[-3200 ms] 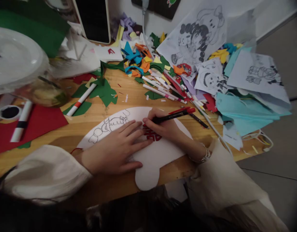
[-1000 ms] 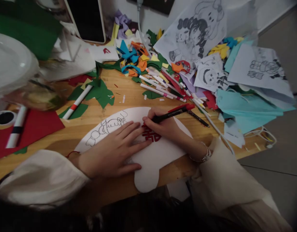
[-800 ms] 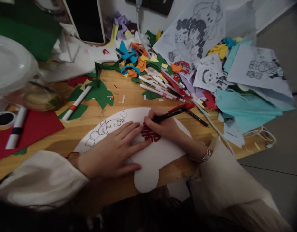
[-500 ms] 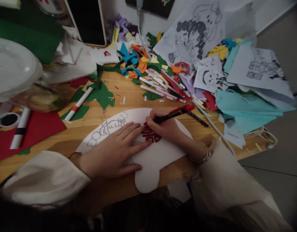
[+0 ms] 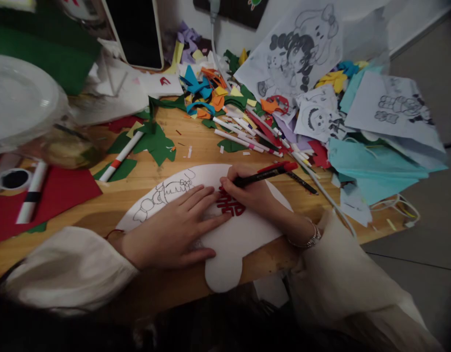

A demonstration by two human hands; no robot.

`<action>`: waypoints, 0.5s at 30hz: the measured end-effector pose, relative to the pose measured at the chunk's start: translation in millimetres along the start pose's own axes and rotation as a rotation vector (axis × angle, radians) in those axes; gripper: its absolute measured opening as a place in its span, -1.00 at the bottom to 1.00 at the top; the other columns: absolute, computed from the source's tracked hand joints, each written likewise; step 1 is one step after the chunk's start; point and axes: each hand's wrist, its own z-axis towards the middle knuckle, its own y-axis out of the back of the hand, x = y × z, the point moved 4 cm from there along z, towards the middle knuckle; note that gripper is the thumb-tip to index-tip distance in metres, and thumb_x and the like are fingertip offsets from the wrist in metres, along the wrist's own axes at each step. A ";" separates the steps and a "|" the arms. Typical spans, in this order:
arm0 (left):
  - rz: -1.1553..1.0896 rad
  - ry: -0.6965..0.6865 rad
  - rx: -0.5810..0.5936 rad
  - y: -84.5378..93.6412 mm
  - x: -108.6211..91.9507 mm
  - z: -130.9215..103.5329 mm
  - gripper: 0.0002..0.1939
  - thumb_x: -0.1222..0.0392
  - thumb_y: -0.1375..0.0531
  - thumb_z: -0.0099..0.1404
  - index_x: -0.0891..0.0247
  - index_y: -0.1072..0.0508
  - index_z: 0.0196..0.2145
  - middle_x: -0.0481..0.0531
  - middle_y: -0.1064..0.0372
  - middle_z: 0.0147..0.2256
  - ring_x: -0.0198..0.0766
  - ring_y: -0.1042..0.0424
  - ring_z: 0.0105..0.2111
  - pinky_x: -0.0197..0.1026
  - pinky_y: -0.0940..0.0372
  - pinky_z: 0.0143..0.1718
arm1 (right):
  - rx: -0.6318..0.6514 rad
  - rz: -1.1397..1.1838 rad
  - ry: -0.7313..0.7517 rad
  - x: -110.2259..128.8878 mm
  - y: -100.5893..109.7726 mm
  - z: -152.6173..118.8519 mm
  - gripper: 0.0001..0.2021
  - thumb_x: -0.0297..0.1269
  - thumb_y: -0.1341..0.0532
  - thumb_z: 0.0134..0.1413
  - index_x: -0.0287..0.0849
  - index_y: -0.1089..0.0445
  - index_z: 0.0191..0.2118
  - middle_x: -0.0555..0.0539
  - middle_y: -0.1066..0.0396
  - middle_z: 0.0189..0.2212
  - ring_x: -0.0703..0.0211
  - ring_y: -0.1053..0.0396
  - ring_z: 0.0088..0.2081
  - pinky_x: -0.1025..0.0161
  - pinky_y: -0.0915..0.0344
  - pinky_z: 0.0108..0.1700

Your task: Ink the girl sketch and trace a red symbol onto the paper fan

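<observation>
A white fan-shaped card (image 5: 225,269) with a rounded handle lies at the table's front edge. On its left part is a black outline drawing (image 5: 162,193); a red character-like pattern (image 5: 232,208) fills part of its middle. My left hand (image 5: 177,225) rests flat on the card with fingers spread, covering some of the drawing. Between the fingers of my right hand (image 5: 250,190) is a black pen with a red cap (image 5: 269,172). That hand lies on the card at the pattern's upper edge, and the writing tip is hidden behind my fingers.
Several white markers (image 5: 247,139) and colourful paper scraps (image 5: 203,93) crowd the wooden table's back. Printed drawings (image 5: 291,58) and turquoise sheets (image 5: 375,166) pile up at right. A plastic-lidded container (image 5: 22,107), red paper (image 5: 71,195) and an upright phone (image 5: 135,32) stand or lie left.
The view has shifted very slightly. My right hand and the pen stay at nearly the same spot on the red pattern, and my left hand has not visibly moved.
</observation>
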 end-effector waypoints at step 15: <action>0.002 -0.003 0.001 -1.2 0.2 0.3 -0.33 -0.17 -0.07 0.33 0.21 -0.16 0.28 0.43 0.05 0.27 0.31 0.01 0.27 0.30 -0.03 0.22 | -0.032 -0.001 -0.041 -1.2 1.7 1.3 -0.72 -0.28 -0.11 0.22 -0.15 -0.09 -0.51 0.08 -0.11 -0.55 0.33 -0.10 -0.47 0.30 -0.09 -0.38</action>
